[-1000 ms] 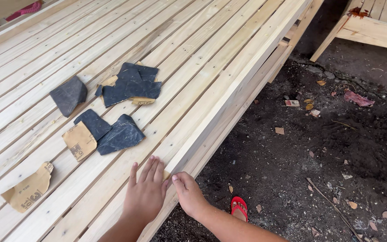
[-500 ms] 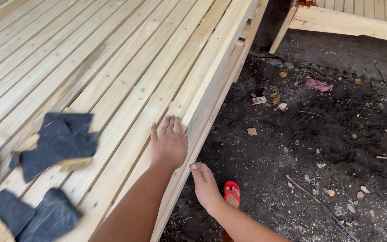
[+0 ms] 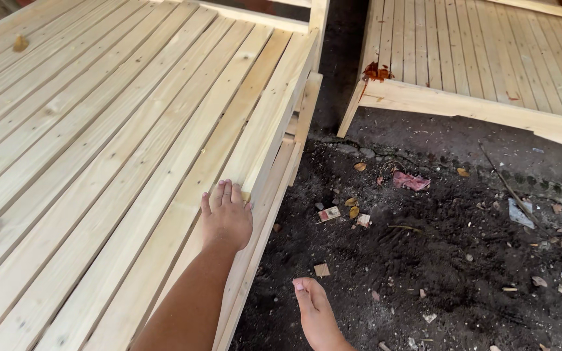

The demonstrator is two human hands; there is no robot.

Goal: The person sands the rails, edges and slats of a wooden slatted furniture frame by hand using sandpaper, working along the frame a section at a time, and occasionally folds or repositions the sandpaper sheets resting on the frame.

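My left hand point(image 3: 226, 218) lies flat, palm down, on the outer slat of a pale wooden slatted frame point(image 3: 99, 149), close to its right edge. Its fingers are together and hold nothing. My right hand point(image 3: 315, 312) hangs off the frame's side above the dark dirt ground point(image 3: 437, 260), fingers loosely extended, empty and touching nothing that I can see.
A second slatted wooden frame point(image 3: 476, 58) stands at the upper right, with a reddish stain at its near corner point(image 3: 377, 71). Scraps of paper, leaves and a pink scrap point(image 3: 411, 181) litter the dirt between the two frames.
The view has shifted forward along the frame; the dark sandpaper pieces and the red sandal have left the picture. My left hand slid further along the edge slat, and my right hand came off the edge.
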